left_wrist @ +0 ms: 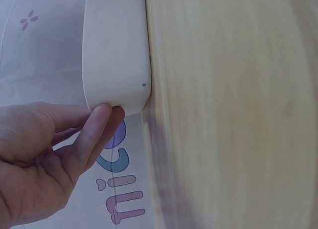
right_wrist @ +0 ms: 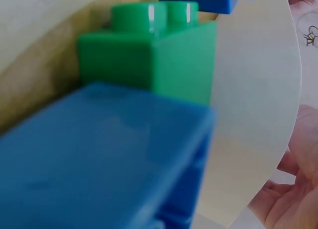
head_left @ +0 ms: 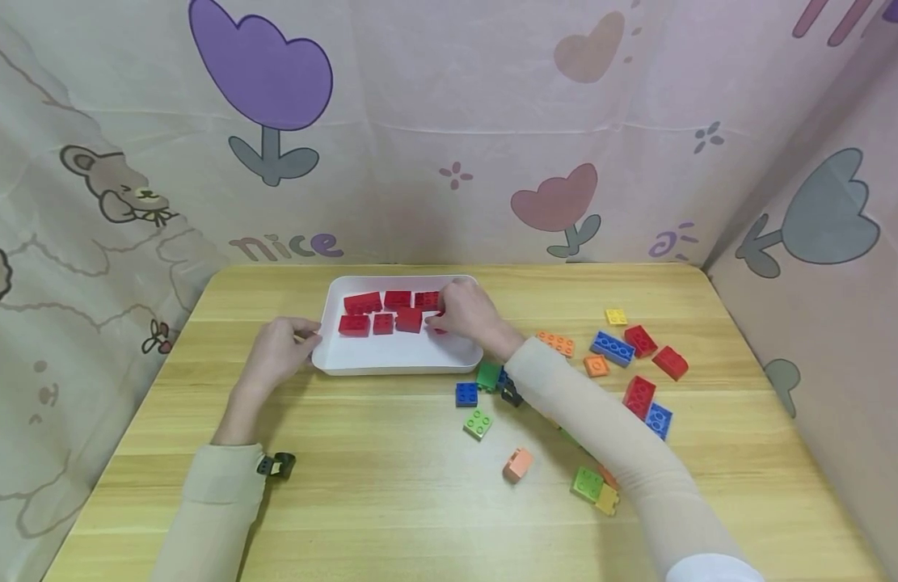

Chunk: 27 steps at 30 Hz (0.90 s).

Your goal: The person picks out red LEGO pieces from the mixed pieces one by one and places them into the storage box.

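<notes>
Red building bricks (head_left: 373, 324) lie in two rows inside a shallow white tray (head_left: 390, 356). My left hand (head_left: 276, 353) pinches the tray's left end; the left wrist view has the thumb and fingers at the corner of the tray wall (left_wrist: 117, 50). Over the tray's right end, my right hand (head_left: 469, 311) holds a red brick (head_left: 440, 327) at the end of the front row, mostly hidden by the fingers. Close under the right wrist are a green brick (right_wrist: 184, 65) and a blue brick (right_wrist: 99, 154), large in the right wrist view, just outside the tray.
Loose bricks of mixed colours lie on the wooden table (head_left: 347, 485) around the right forearm. Among them are red bricks (head_left: 640, 396), a blue brick (head_left: 612, 347) and an orange brick (head_left: 555, 343). A patterned cloth (head_left: 419, 121) hangs behind the table.
</notes>
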Available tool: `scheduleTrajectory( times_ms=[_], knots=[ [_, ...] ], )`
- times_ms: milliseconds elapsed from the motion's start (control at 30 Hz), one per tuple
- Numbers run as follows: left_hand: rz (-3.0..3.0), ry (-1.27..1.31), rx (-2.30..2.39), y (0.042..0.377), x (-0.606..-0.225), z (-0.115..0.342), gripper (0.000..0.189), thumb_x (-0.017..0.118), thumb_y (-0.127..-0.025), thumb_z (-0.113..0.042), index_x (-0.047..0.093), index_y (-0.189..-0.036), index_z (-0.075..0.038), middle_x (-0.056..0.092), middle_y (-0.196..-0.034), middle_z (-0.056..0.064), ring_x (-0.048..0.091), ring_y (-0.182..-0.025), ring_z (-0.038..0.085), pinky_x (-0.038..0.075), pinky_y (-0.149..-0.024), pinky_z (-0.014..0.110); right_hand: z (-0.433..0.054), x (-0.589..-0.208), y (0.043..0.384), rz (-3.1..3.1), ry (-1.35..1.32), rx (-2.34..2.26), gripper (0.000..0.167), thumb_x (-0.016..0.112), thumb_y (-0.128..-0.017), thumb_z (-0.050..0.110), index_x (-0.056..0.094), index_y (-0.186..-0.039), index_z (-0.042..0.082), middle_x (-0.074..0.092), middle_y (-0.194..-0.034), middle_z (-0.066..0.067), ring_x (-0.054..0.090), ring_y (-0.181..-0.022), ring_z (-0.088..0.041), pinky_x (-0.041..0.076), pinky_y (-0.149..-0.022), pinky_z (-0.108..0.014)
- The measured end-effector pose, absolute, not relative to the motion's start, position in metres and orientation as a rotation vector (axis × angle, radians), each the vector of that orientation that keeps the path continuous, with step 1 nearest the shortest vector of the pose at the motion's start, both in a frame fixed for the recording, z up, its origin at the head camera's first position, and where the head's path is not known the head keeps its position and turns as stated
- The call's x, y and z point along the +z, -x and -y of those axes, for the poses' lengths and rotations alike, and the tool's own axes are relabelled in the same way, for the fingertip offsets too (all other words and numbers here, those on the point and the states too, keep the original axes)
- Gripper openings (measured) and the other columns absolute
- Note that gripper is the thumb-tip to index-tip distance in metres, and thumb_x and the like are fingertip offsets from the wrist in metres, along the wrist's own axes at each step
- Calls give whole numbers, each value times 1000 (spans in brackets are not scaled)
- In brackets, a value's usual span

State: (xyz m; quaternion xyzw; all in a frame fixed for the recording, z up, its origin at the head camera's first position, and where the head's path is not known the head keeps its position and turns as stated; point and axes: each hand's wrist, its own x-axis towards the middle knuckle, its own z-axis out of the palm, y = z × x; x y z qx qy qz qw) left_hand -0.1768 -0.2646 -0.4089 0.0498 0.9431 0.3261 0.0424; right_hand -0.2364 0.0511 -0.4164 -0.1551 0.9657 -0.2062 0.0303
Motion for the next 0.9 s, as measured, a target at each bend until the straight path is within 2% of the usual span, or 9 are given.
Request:
scheduleTrajectory(
  times_ms=[100, 267, 500, 767, 900],
  knots=[
    [-2881, -153, 1009, 176, -409, 265, 33, 61, -103, -5, 66, -130, 14, 73, -116, 34, 76, -84, 30, 64, -63, 28, -50, -417, 236, -2990, 477, -628, 27, 86, -88, 37, 80, -92, 11, 69, -79, -1, 59, -83, -18, 48, -65, -24],
    [-2884, -158, 1002, 176, -409, 265, 33, 61, -103, -5, 66, -129, 14, 73, -116, 34, 76, -86, 32, 64, -63, 27, -49, -417, 237, -2985, 462, -629, 25, 82, -93, 35, 78, -93, 10, 70, -77, -1, 62, -76, -17, 48, -61, -21],
    [-2881, -165, 1006, 177, -409, 264, 32, 62, -103, -5, 67, -129, 14, 73, -116, 33, 76, -83, 28, 63, -62, 25, -56, -416, 239, -2971, 472, -654, 24, 76, -98, 34, 78, -94, 10, 72, -80, -2, 62, -73, -18, 48, -59, -22],
    [-2883, -165, 997, 176, -407, 264, 32, 63, -103, -5, 66, -129, 14, 73, -117, 33, 75, -89, 33, 63, -63, 27, -69, -408, 238, -2929, 551, -715, 24, 75, -98, 36, 80, -100, 12, 78, -93, -2, 65, -81, -17, 53, -70, -27],
    [-2883, -155, 993, 176, -408, 265, 33, 61, -103, -5, 66, -130, 13, 73, -117, 33, 75, -88, 31, 63, -63, 27, -74, -401, 234, -2917, 602, -732, 24, 75, -99, 36, 81, -104, 13, 80, -101, -3, 67, -87, -17, 56, -76, -29]
  ],
)
